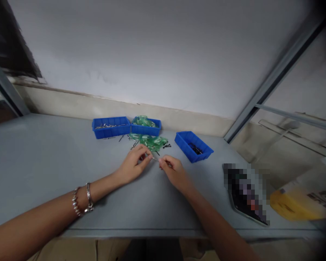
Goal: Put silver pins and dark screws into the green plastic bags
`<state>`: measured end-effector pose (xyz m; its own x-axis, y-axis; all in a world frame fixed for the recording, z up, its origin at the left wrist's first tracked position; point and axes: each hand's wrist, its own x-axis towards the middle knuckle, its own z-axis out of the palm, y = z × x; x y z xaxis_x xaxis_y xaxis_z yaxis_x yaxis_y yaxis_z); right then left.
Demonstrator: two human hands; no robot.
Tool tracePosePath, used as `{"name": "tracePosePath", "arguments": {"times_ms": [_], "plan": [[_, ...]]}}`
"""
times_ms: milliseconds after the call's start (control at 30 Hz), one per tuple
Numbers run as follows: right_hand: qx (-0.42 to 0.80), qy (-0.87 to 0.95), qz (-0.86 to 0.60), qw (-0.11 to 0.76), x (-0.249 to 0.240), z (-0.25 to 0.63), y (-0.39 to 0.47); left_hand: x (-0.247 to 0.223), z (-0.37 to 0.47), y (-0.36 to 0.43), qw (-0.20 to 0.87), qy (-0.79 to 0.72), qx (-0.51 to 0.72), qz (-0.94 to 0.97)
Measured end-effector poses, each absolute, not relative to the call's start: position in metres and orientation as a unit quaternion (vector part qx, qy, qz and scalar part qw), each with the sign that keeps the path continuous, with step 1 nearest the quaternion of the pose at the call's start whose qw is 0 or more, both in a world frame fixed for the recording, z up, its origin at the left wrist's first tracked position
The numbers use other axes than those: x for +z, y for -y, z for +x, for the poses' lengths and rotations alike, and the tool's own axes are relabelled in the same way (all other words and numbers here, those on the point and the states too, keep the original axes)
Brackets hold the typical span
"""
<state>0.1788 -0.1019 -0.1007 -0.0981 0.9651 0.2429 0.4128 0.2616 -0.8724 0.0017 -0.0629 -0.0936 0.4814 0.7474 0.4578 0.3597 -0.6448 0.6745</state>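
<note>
My left hand [137,162] and my right hand [174,170] meet over the table, both in a pinch. Between their fingertips runs a small thin metal pin [155,158], one end at each hand; its exact kind is too small to make out. Just beyond the fingers lies a heap of green plastic pieces [153,144], perhaps small bags. Black screws [167,145] lie to the right of that heap, and loose metal pins [134,145] to its left.
A blue bin [114,131] of metal pins and a blue bin [145,130] with green plastic stand near the wall. Another blue bin [183,146], at right, holds black parts. Farther right are a dark tablet-like device [237,203] and a yellow-and-white package [296,203].
</note>
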Motion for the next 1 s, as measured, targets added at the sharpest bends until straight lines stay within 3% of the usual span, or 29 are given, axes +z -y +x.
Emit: {"name": "tracePosePath", "arguments": {"times_ms": [167, 367, 633, 867, 1000], "plan": [[0.257, 0.657, -0.542, 0.456, -0.099, 0.180, 0.102, -0.097, 0.003, 0.062, 0.290, -0.291, 0.315, 0.855], [0.285, 0.680, -0.522, 0.428, -0.100, 0.178, 0.102, -0.094, 0.000, 0.061, 0.254, -0.307, 0.372, 0.838], [0.208, 0.689, -0.527, 0.452, -0.100, 0.182, 0.105, -0.097, 0.000, 0.057, 0.290, -0.286, 0.285, 0.868], [0.219, 0.705, -0.515, 0.436, -0.099, 0.178, 0.101, -0.096, 0.001, 0.056, 0.247, -0.310, 0.325, 0.858], [0.132, 0.660, -0.557, 0.485, -0.084, 0.211, 0.118, -0.084, -0.021, 0.031, 0.149, -0.326, 0.403, 0.842]]}}
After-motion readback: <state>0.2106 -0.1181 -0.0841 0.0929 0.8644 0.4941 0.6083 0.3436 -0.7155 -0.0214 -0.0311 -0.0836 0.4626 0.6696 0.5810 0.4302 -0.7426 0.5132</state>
